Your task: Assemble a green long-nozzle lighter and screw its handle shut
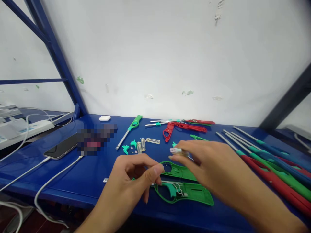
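Observation:
My right hand (194,158) is closed in a pinch on a small clear fuel tank (183,152) with a white tip, held above the table. My left hand (136,178) has its thumb pressed to its fingertips; whether something tiny is between them is hidden. Below it lies an opened green lighter shell (198,192) with a teal trigger (172,189), thin white wires and a metal tube running under the hand. The matching green shell half (184,172) lies just behind. Several clear fuel tanks (153,140) and teal triggers (133,143) lie beyond my left hand.
An assembled green lighter (132,127) and red shell parts (168,131) lie toward the wall. Several long lighters (257,170) are lined up at right. A phone (62,147), white cables (52,176), a white earphone case (104,118) and a power strip (26,131) are on the left.

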A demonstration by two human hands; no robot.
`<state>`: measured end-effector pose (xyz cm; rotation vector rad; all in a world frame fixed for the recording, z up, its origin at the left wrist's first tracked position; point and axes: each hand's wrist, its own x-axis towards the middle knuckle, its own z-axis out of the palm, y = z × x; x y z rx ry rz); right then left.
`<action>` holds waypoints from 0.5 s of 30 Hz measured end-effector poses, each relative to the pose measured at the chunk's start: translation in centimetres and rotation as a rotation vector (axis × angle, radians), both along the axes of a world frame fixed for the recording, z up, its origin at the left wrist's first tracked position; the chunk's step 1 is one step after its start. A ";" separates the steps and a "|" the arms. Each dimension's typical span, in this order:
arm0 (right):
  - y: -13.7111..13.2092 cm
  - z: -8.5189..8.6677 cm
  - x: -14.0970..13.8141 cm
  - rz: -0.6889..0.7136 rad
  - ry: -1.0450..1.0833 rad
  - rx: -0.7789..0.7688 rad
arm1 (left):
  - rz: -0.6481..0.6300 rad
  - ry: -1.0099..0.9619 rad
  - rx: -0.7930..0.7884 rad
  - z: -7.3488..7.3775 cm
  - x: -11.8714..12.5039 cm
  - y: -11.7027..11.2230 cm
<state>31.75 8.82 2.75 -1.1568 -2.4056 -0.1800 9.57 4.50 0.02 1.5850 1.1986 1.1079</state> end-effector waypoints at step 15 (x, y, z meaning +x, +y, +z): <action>-0.7 1.3 5.4 -0.028 0.154 -0.207 | -0.212 0.709 0.378 -3.0 0.1 1.2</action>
